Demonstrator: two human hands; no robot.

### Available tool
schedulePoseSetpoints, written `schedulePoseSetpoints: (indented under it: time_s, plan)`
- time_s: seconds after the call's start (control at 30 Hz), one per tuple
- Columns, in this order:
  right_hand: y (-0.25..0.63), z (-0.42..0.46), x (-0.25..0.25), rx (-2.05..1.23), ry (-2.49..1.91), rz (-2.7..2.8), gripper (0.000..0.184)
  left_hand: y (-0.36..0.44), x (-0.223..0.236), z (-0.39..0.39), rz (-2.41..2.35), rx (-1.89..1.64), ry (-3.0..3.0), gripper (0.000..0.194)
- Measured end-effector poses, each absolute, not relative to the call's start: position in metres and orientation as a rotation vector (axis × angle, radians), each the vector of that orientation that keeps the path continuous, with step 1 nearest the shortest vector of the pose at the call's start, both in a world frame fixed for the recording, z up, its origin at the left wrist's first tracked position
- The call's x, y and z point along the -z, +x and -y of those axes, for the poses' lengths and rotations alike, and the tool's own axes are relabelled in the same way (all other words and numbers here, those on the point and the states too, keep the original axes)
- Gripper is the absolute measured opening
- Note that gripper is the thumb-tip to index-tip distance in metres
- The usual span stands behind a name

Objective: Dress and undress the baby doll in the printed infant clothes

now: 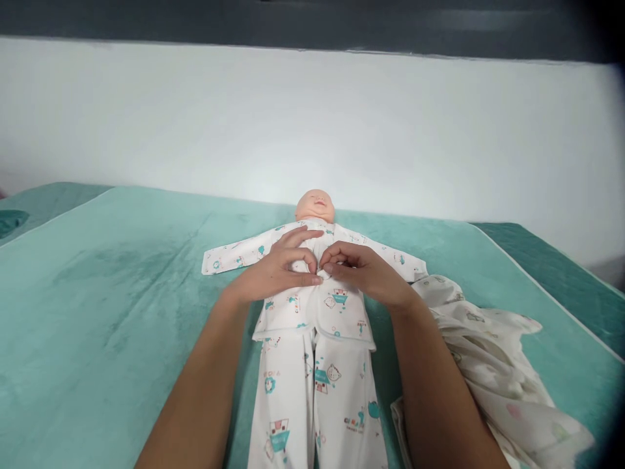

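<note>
A baby doll (315, 204) lies on its back, its head toward the wall. It wears a white printed baby jacket (338, 311) with both sleeves spread out, and matching printed trousers (347, 391). My left hand (286, 264) pinches the jacket's front edge at the chest between thumb and index finger, its other fingers extended. Close beside it, my right hand (356, 268) pinches the facing edge with curled fingers. Any fastener between the fingertips is too small to make out. Below the hands the jacket's front edges meet near the middle.
A crumpled white printed cloth (488, 352) lies on the right, next to my right forearm. Under everything is a teal plush cover (122, 312). Behind the doll's head rises a white wall (312, 117) with a dark band along its top.
</note>
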State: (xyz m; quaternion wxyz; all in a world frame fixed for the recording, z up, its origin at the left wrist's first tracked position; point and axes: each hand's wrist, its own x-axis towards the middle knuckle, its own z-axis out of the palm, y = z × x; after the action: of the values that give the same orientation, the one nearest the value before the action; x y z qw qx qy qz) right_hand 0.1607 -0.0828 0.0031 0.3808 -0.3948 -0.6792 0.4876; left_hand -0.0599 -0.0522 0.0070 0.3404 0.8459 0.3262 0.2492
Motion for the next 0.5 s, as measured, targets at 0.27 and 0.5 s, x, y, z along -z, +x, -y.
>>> schedulePoseSetpoints:
  time_s: [0.27, 0.5]
  plan:
    - [0.1640, 0.0809, 0.0031, -1.275, -0.933, 1.675, 0.020, -0.0599, -0.0057, 0.0512, -0.854, -0.680, 2.213, 0.019]
    - [0.1578, 0.0810, 0.0036, -1.320, -0.772, 1.597, 0.021, -0.0569, -0.0066, 0.0525, -0.845, -0.746, 2.182, 0.025]
